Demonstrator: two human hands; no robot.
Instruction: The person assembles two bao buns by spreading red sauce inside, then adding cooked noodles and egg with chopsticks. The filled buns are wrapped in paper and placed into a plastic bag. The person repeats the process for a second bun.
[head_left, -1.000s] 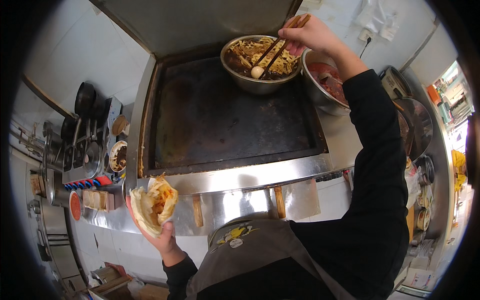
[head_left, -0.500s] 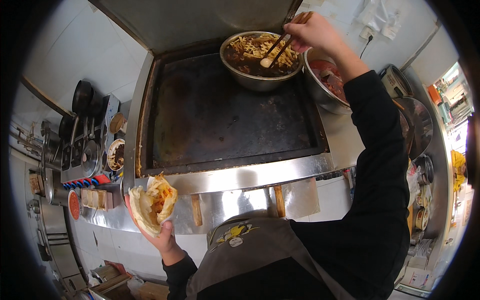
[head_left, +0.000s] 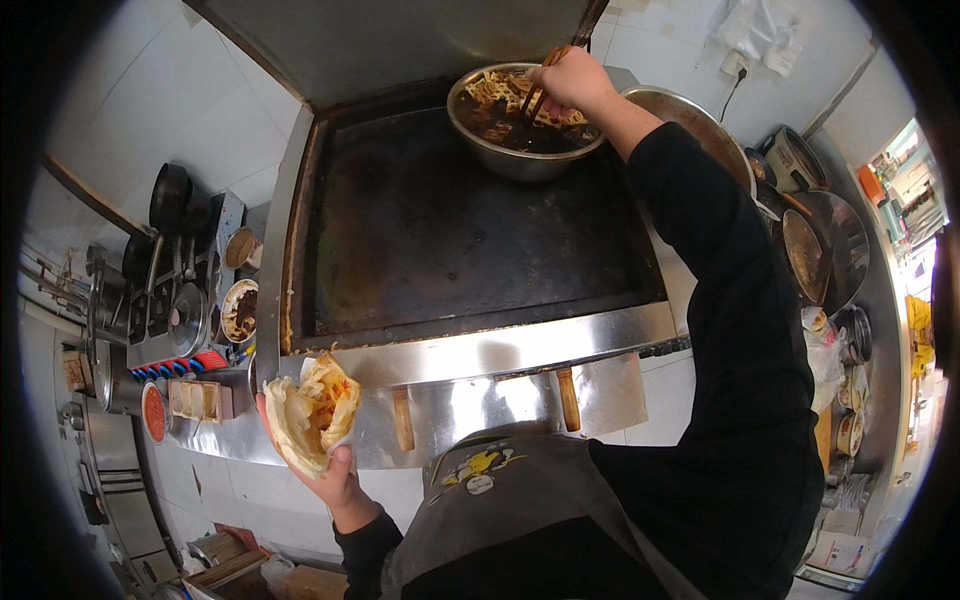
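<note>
My left hand (head_left: pixel 335 480) is wrapped around a split flatbread (head_left: pixel 290 420) with shredded orange-and-yellow filling, tipped upright in front of the griddle's steel edge. At the far side, my right hand (head_left: pixel 578 82) grips a pair of brown chopsticks (head_left: pixel 533 100). Their tips dip into dark broth in a metal bowl (head_left: pixel 520 168), which stands on the far right part of the black griddle (head_left: pixel 470 240). Pale yellow strips crowd the bowl's far half. What lies between the chopstick tips cannot be made out.
A larger metal pot (head_left: pixel 735 150) stands right of the bowl, partly behind my right arm. Two wooden handles (head_left: pixel 403 420) jut out below the griddle's front edge. A stove with pans (head_left: pixel 172 195), a bowl of red sauce (head_left: pixel 153 412) and small containers sit at left.
My right hand has dropped lower and left, pushing the chopsticks into the bowl. The round pale egg-like piece seen at their tips is no longer visible. My left hand keeps holding the flatbread.
</note>
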